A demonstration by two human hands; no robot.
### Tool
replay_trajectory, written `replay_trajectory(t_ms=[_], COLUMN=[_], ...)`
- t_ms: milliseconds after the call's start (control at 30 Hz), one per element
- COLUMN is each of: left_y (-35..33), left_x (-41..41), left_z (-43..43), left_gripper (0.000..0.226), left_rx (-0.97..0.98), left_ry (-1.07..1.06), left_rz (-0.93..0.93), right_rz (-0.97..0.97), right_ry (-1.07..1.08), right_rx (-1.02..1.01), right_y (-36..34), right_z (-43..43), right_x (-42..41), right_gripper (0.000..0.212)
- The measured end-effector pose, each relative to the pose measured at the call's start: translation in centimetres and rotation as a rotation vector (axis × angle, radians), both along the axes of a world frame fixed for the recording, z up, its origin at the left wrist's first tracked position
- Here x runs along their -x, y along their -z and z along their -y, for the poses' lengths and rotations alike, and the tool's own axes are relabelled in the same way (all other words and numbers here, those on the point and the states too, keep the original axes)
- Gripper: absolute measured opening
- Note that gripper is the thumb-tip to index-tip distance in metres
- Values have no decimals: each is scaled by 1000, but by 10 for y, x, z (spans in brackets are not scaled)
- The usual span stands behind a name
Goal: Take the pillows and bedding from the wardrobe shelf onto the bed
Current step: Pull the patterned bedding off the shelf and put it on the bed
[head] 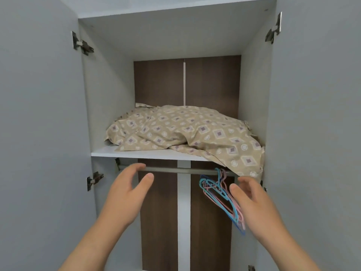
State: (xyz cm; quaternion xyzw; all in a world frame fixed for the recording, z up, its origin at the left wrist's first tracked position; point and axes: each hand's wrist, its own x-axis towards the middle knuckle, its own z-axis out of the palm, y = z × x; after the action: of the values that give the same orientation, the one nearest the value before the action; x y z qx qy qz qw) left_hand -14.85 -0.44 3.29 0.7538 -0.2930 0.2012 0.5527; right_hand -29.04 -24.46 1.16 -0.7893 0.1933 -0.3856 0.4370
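Head view: patterned bedding (185, 132) hides any pillows; both hands empty below shelf (148, 153).

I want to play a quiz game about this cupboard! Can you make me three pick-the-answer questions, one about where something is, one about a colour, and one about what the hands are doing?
1. Where is the patterned bedding?
A. on the shelf
B. on the floor
C. hanging from the rail

2. What colours are the hangers?
A. black and white
B. blue and pink
C. green and yellow

3. What are the left hand and right hand doing?
A. holding the bedding
B. closing the doors
C. open, holding nothing

Answers:
1. A, it lies on the white shelf, one corner drooping over the edge.
2. B, blue and pink show on the rail.
3. C, both hands are raised below the shelf with fingers spread.
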Motion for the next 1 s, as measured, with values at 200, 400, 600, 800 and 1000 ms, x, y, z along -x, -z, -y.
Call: replay_trajectory(t_ms=[200,400,600,800,1000], left_y=[-14,-34,-70,-125,-167], left_x=[-55,-132,-218,-290,-362], left_z=[48,97,149,210,252], left_gripper=[31,33,57,74,85], left_rx=[16,53,11,-173,-407], left_ry=[-33,10,-28,-182,-358], left_rz=[27,35,146,210,-15], right_rz=[27,68,107,-4,-433], right_ry=[73,139,246,534,715], right_rx=[5,27,116,336,299], right_y=[-15,-33,-64,-101,-156], right_z=[47,97,131,173,242], right_x=[-54,-112,-179,-228,-278], right_gripper=[41,44,56,70,84])
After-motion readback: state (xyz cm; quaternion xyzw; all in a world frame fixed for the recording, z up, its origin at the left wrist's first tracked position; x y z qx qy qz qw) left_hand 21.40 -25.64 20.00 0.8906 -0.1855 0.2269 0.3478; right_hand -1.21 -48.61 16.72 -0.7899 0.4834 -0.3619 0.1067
